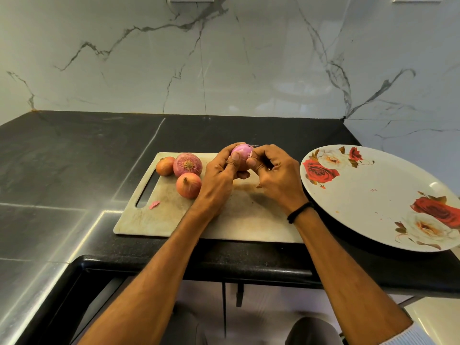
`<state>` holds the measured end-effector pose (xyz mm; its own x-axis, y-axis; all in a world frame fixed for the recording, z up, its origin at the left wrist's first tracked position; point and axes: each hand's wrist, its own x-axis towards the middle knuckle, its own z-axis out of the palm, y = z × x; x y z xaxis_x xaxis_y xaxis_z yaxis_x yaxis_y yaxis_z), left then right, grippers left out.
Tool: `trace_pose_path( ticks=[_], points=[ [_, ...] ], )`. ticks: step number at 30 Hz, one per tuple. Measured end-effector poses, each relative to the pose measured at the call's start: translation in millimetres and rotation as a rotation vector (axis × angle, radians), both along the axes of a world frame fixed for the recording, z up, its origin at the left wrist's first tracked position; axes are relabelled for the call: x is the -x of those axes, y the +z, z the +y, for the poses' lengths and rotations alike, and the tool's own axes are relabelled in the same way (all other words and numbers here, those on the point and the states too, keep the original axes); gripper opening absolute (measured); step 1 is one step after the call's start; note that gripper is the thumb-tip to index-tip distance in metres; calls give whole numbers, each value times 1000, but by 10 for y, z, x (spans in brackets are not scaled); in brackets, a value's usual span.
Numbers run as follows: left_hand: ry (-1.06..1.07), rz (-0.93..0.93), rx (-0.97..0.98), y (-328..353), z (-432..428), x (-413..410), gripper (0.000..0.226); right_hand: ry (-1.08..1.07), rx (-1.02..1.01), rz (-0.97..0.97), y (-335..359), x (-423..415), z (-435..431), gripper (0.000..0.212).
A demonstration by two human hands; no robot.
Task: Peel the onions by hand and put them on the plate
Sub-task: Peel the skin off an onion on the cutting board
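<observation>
Both hands are raised just above the far edge of the cutting board (pixel 249 220). The board is a flat, pale rectangular slab with rounded corners, a stained surface and a slot handle cut through its left end.

The left hand (pixel 220 170) grasps the held onion (pixel 241 151), with the fingers curled round its far side and the thumb pressed on its near face. The right hand (pixel 273 175) is curled against the right side of the same onion, thumb and fingertips pinching at its skin. The held onion is rounded, with smooth, glossy pink-purple flesh exposed on top.

Three unpeeled onions lie close together on the far left part of the board:
- The small onion (pixel 165 165), farthest left, has brown papery skin.
- The large onion (pixel 187 165), just right of it, has dull red-purple skin and a dry root tuft facing the camera.
- The round onion (pixel 188 185), on the near side of the large onion, has orange-tan skin and a short stem stub.

A pink peel scrap (pixel 154 204) lies on the board beside the near end of the slot handle.

The plate (pixel 373 195) sits right of the board. It is a wide, round, glossy white dish printed with red and white roses, and a few small red specks mark its surface.

A black wristband (pixel 298 212) circles the right wrist. The countertop (pixel 74 158) is dark matte stone with pale seam lines. The wall (pixel 224 58) behind it is polished white marble with grey veins
</observation>
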<state>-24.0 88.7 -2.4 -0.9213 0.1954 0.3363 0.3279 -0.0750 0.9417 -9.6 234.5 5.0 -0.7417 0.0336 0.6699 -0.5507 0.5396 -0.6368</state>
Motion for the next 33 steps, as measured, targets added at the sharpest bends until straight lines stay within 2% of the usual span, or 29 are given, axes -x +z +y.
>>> trace_pose_path(
  ticks=[5,8,13,19,22,24,26,29,31,33],
  points=[
    [7,-18,12,-31,-23,24,38,70,154,-158,45,-23,19,11],
    [6,-11,15,-36,-28,31,39,108,228,-205,63,-38,34,3],
    [-4,-16,-9,-25,-33,24,49,146,348,-269,108,-75,43,5],
    [-27,-81,-99,-38,-32,42,37,241,731,-416,108,-66,33,12],
    [-29,-111,-126,-48,-22,45,34,306,1009,-429,183,-58,48,14],
    [-31,-120,-127,-35,-17,32,31,271,1111,-399,198,-38,84,11],
    [-40,-118,-107,-22,-19,23,30,175,983,-345,153,-9,92,8],
    [-46,-110,-105,-22,-17,26,31,11,634,-284,72,8,75,9],
    [-35,-92,-105,-19,-11,20,31,-33,542,-255,66,11,82,9],
    [-24,-85,-114,-2,-5,5,34,-21,537,-235,70,6,88,4]
  ],
)
